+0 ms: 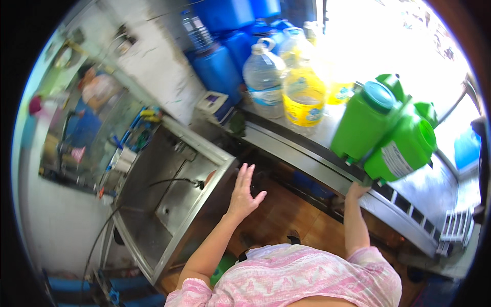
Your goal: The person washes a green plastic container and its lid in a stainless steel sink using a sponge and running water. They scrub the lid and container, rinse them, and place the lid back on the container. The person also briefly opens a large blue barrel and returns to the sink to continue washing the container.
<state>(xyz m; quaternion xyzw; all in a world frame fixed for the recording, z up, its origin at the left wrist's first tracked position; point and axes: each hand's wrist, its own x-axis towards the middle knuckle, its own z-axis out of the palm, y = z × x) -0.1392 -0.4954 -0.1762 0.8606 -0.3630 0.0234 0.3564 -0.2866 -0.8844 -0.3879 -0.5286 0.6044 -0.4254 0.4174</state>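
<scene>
Left hand [244,197] up in the air, palm spread, thumb wide of the fingers, nothing in it, just beside the sink's near corner! Right hand [357,191] is over at the front edge of the steel worktop [279,149], directly below the green jugs; its fingertips are hidden, so whether it grips the edge or a jug, I can't tell.

And there are the jugs, both on the worktop above that hand: the lidded green jug [358,125] leaning, teal cap on top, and right beside it the uncapped green jug [411,143], tilted, round mouth showing, white label on its side. Further left along the worktop, a big clear bottle [263,77] with a blue label, and close by, a yellow-labelled bottle [303,97]. Behind them, blue containers [217,71] crowd the corner.

Out to the left, the steel sink [140,204], a dark hose [169,180] trailing across it. Far right, a white rack [456,227].
</scene>
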